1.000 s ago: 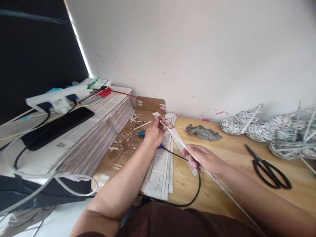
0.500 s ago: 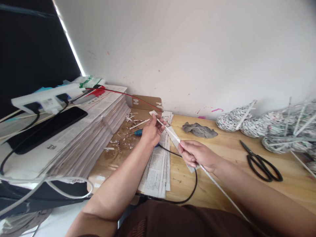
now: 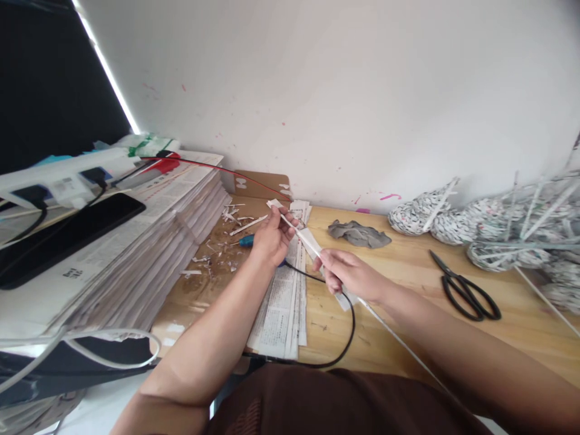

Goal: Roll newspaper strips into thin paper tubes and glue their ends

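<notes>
A newspaper strip (image 3: 309, 240) stretches slantwise between my hands, with a thin rolled paper cord (image 3: 403, 344) running from it under my right hand toward my body. My left hand (image 3: 276, 234) is closed on the strip's far end, thumb on top. Lower down, my right hand (image 3: 347, 272) grips the strip and cord, fingers wrapped round them. Beneath my hands lies a pile of cut newspaper strips (image 3: 281, 314). A blue-handled tool (image 3: 247, 241) rests just left of my left hand, partly hidden by it.
A tall newspaper stack (image 3: 181, 223) with a phone (image 3: 77, 238) and power strip on it stands left. Paper scraps (image 3: 211, 263) litter the cardboard. Black scissors (image 3: 464, 290), a grey cloth (image 3: 359, 233) and bundled paper cord (image 3: 453, 217) lie right. A black cable (image 3: 351, 338) loops across the table.
The view has shifted slightly, so everything sits a little further left. The strip looks narrower between my hands, and the rolled cord shows more plainly along it. Both hands keep their hold.
</notes>
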